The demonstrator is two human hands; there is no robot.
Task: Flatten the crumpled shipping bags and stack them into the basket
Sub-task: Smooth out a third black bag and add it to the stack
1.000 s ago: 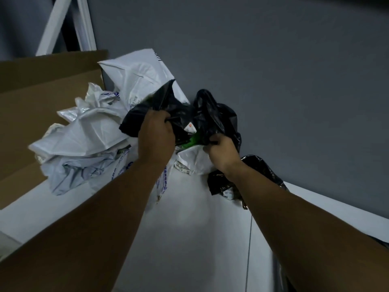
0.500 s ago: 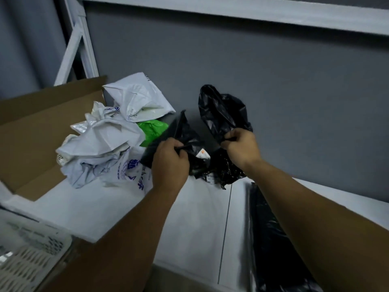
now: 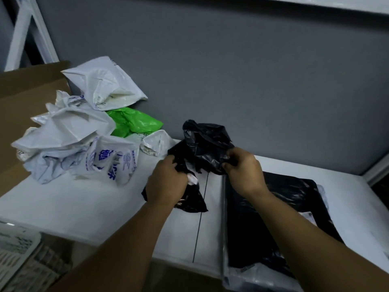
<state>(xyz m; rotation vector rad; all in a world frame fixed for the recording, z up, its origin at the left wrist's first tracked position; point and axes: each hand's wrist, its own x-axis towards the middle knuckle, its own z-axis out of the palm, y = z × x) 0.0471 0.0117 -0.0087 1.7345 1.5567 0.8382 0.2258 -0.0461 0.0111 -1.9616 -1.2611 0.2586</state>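
A crumpled black shipping bag (image 3: pixel 205 142) is held over the middle of the white table (image 3: pixel 84 199). My left hand (image 3: pixel 166 182) grips its lower left part, and my right hand (image 3: pixel 244 169) pinches its right edge. A flattened black bag (image 3: pixel 280 218) lies on the table under my right forearm. A pile of crumpled white bags (image 3: pixel 69 133) with a green bag (image 3: pixel 134 121) among them sits at the back left. The white slotted basket (image 3: pixel 14 251) shows at the bottom left, below the table edge.
A brown cardboard sheet (image 3: pixel 23 91) stands at the left behind the pile. A grey wall (image 3: pixel 231 70) closes the back of the table, with a white frame (image 3: pixel 31 32) at the upper left. A dark seam (image 3: pixel 200 218) runs down the tabletop.
Both hands have brought the black bag down and nearer to the tabletop, away from the pile. The view has tilted down, so more of the table and the flattened black bag shows.
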